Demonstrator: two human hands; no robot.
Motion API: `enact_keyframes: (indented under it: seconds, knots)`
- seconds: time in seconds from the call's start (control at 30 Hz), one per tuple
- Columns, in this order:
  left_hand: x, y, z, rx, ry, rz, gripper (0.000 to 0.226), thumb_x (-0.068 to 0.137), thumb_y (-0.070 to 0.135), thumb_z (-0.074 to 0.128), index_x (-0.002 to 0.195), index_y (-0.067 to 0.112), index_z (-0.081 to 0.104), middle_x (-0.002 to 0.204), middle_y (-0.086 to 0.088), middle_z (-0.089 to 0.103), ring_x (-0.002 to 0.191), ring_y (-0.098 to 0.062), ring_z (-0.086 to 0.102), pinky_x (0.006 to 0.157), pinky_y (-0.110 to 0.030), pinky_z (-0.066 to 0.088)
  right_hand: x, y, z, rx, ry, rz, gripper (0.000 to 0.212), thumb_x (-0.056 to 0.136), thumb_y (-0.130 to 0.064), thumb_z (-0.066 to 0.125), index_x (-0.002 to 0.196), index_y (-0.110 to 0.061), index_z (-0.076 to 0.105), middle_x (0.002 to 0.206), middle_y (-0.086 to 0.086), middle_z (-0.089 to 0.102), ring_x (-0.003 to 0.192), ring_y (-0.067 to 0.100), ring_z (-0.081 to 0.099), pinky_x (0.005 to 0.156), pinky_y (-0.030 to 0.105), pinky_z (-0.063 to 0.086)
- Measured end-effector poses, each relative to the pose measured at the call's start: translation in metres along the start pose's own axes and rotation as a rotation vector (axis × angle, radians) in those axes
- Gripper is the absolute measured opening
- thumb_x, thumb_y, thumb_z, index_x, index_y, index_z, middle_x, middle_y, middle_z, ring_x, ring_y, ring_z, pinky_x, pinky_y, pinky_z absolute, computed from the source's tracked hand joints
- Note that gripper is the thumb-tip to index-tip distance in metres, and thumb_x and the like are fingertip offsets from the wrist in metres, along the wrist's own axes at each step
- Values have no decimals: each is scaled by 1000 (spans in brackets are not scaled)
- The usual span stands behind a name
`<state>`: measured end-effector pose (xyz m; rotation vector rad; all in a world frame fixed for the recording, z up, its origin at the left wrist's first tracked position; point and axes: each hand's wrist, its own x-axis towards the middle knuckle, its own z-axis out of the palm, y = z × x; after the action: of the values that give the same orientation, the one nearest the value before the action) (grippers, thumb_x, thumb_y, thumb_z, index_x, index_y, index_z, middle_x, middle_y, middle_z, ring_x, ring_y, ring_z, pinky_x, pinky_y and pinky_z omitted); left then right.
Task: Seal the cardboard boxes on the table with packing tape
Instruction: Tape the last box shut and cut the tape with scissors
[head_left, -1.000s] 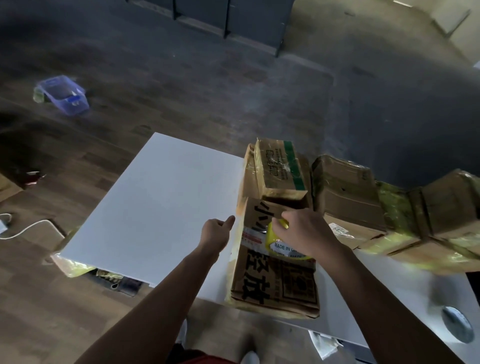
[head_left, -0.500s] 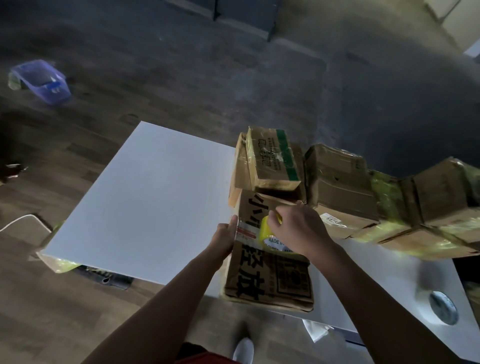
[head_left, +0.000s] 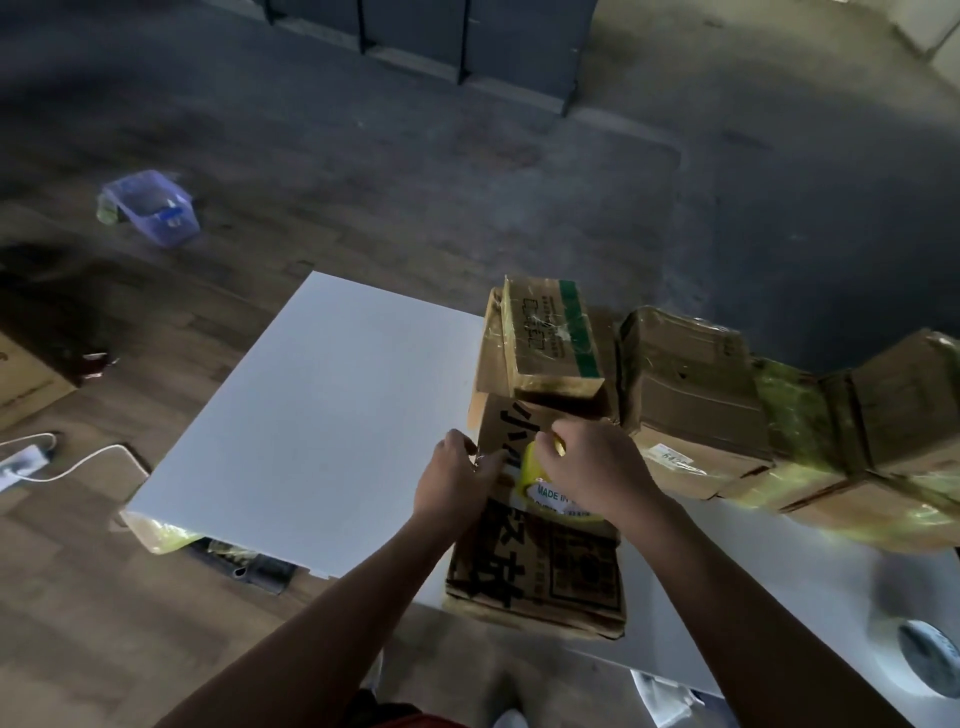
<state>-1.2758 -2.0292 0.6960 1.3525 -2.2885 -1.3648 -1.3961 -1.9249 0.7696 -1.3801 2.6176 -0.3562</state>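
Observation:
A cardboard box (head_left: 540, 566) with large black characters lies at the near edge of the white table (head_left: 311, 431). On top of it my right hand (head_left: 597, 470) is shut on a yellowish roll of packing tape (head_left: 545, 488). My left hand (head_left: 457, 480) is at the box's left edge, fingers pinched by the roll on what looks like the tape's loose end. Behind stands a smaller box (head_left: 550, 338) with a green stripe, wrapped in tape. To the right sit several more taped boxes (head_left: 691, 395).
A grey round disc (head_left: 930, 657) is set in the table's near right corner. On the floor lie a purple plastic bin (head_left: 153, 208), a white cable (head_left: 57, 462), a cardboard piece (head_left: 26, 379) and yellow wrapping (head_left: 156, 535) under the table. Dark cabinets (head_left: 441, 41) stand far back.
My left hand has moved right from the bare table to the box's left edge and closed by the roll. My right hand has stayed on the tape roll.

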Motion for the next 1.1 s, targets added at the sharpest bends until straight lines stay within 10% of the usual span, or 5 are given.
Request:
enact_keyframes:
  seconds: [0.2,0.37,0.53,0.8,1.1]
  knots:
    - [-4,-2,6,51,97,-22,36,93,43,56,105,9,49,108,-7,56,91,-27,57,73,-36,46,-5,37,-8,580,-237,-31,20,89,-52,58,98,-35,64,92,-13,64,86,3,61,69,19,47]
    - [-1,-3,7,117,118,-8,35,92,47,55,99,13,47,105,-3,57,82,-23,55,65,-32,39,-11,44,3,615,-121,33,59,85,-55,62,100,2,64,101,28,61,88,31,61,72,40,48]
    - [-1,-7,5,172,158,54,29,93,46,55,96,18,45,101,1,59,73,-15,54,53,-28,35,-9,62,-13,332,-91,-32,47,88,-55,52,68,-13,59,51,-5,42,40,3,39,43,18,26]
    - [-25,9,16,571,213,860,16,81,17,73,95,12,69,92,-7,65,81,-25,64,67,-34,52,-11,51,-8,229,29,-8,53,90,-51,55,95,1,67,85,20,68,78,27,66,68,41,55]
    - [-44,-6,22,781,-72,700,69,98,48,27,153,7,19,159,-12,22,148,-25,15,119,-37,14,-28,79,3,759,9,151,52,79,-55,56,83,-5,66,79,17,63,77,27,61,64,29,41]
